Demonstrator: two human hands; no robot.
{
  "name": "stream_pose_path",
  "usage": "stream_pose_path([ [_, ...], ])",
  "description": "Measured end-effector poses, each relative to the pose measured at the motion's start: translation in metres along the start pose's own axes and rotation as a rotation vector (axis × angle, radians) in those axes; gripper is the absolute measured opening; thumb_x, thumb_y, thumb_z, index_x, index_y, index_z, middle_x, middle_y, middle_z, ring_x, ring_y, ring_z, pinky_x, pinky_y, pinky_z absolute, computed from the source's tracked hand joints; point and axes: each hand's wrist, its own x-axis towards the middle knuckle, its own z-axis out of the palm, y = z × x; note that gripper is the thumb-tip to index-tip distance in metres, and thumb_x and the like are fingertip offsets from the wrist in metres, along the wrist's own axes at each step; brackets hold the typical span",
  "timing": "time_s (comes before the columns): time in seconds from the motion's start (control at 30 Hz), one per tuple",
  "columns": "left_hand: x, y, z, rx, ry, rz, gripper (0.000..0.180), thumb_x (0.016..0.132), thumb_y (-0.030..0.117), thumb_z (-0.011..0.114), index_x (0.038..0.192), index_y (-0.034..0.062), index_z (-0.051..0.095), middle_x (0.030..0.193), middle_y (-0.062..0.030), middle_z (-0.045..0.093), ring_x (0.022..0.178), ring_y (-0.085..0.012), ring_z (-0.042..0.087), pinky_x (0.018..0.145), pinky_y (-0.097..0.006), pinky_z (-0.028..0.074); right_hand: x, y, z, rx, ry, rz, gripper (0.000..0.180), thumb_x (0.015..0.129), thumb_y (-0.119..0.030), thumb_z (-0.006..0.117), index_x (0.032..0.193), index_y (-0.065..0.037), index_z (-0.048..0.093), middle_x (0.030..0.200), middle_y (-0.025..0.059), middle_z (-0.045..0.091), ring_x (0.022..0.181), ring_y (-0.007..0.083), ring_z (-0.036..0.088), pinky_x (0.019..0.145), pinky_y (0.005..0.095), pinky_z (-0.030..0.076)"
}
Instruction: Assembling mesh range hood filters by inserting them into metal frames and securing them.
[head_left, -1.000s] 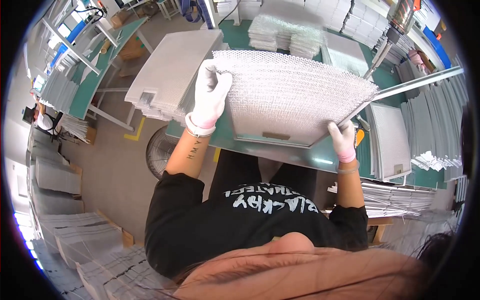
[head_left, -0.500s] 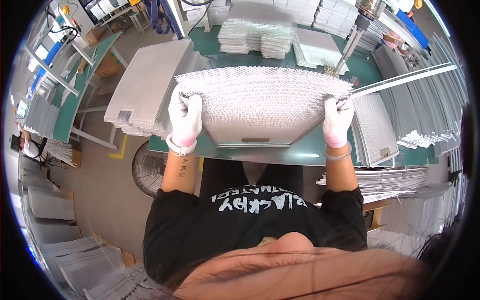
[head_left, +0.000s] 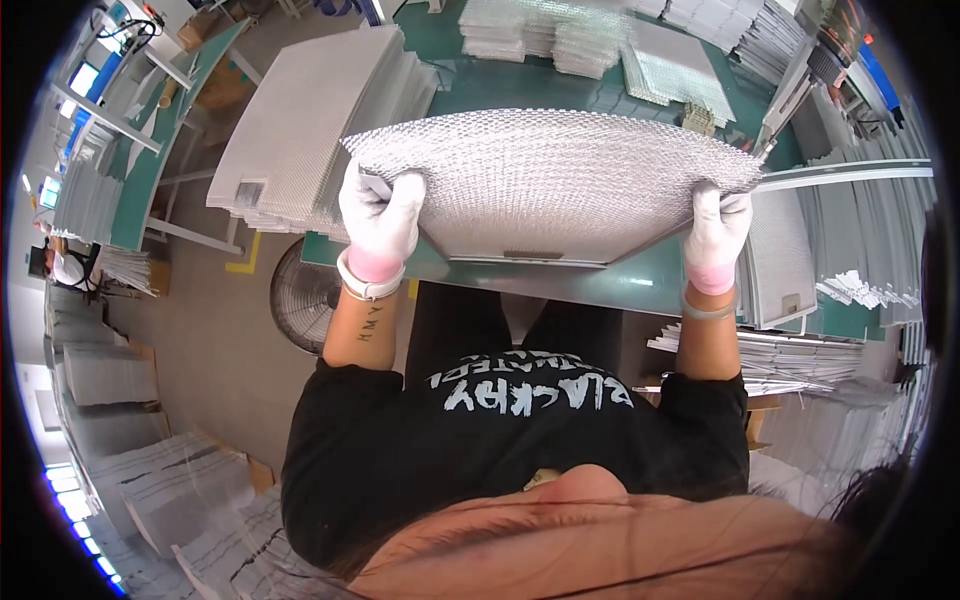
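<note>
A silvery metal mesh sheet (head_left: 560,180) is stretched between my two white-gloved hands, its far edge raised and bowed. My left hand (head_left: 385,222) pinches its left side near the upper corner, thumb on top. At the opposite side my right hand (head_left: 718,235) grips it the same way. The near edge of the mesh meets a thin pale frame strip (head_left: 530,262) by the table's front, where a small dark label (head_left: 532,254) shows. Another pale frame bar (head_left: 850,172) runs rightward from beside my right hand; whether it joins the mesh is hidden.
Tall stacks of mesh panels (head_left: 300,120) stand left on the green table (head_left: 470,90). More mesh piles (head_left: 545,38) lie at the back. A tool on a metal arm (head_left: 828,65) hangs at back right, above frame strips (head_left: 860,240). A floor fan (head_left: 305,300) stands below left.
The mesh's far edge looks higher and wider, and its side corners bow more. My hands are slightly farther apart, both still gripping. The whole view has shifted a little.
</note>
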Motion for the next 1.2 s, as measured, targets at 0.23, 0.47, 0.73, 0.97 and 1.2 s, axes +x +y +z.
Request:
stream_pose_path([
  [0.23,-0.009,-0.013,-0.005,0.112,0.030,0.002,0.019,0.088,0.000,0.061,0.107,-0.0002,0.056,0.090,0.0000,0.060,0.074,-0.0041,0.052,0.065,-0.019,0.043,-0.002,0.016,0.014,0.017,0.123,0.062,0.014,0.091,-0.005,0.061,0.103,0.000,0.060,0.094,-0.0001,0.063,0.081,0.0060,0.053,0.077,0.0230,0.044],
  [0.47,0.032,0.029,0.002,0.105,-0.150,-0.196,0.022,0.082,-0.008,0.051,0.103,-0.0033,0.058,0.098,-0.0092,0.064,0.081,-0.0108,0.057,0.071,-0.024,0.046,0.019,-0.017,0.000,-0.011,-0.065,0.091,0.009,0.085,0.003,0.057,0.093,0.000,0.060,0.090,0.0051,0.065,0.079,0.0066,0.055,0.074,0.0228,0.045],
  [0.73,0.004,0.016,0.006,-0.045,-0.288,0.156,0.008,0.080,0.000,0.061,0.087,-0.0009,0.063,0.078,-0.0129,0.063,0.068,-0.0216,0.058,0.061,-0.030,0.047,-0.003,0.001,-0.002,0.241,-0.128,-0.206,0.006,0.092,-0.004,0.057,0.096,0.000,0.055,0.091,0.0143,0.064,0.081,0.0234,0.063,0.073,0.0347,0.052],
  [0.97,-0.007,0.018,-0.004,-0.587,-0.949,0.284,0.057,0.101,0.043,0.041,0.089,-0.0078,0.064,0.073,-0.0160,0.062,0.044,-0.0212,0.054,0.037,-0.030,0.040,-0.055,-0.016,-0.019,0.343,-0.340,-0.256,0.019,0.091,-0.025,0.065,0.088,-0.006,0.067,0.077,0.0101,0.070,0.066,0.0234,0.066,0.058,0.0328,0.055],
  [1.2,-0.054,-0.059,-0.031,-0.610,-1.441,-0.259,0.096,0.080,0.074,0.055,0.140,0.0006,0.042,0.143,-0.0223,0.041,0.133,-0.0365,0.036,0.111,-0.052,0.024,-0.076,-0.034,-0.022,0.205,-0.487,-0.402,0.030,0.095,-0.024,0.053,0.072,-0.005,0.051,0.070,0.0097,0.062,0.062,0.0228,0.062,0.054,0.0327,0.051],
])
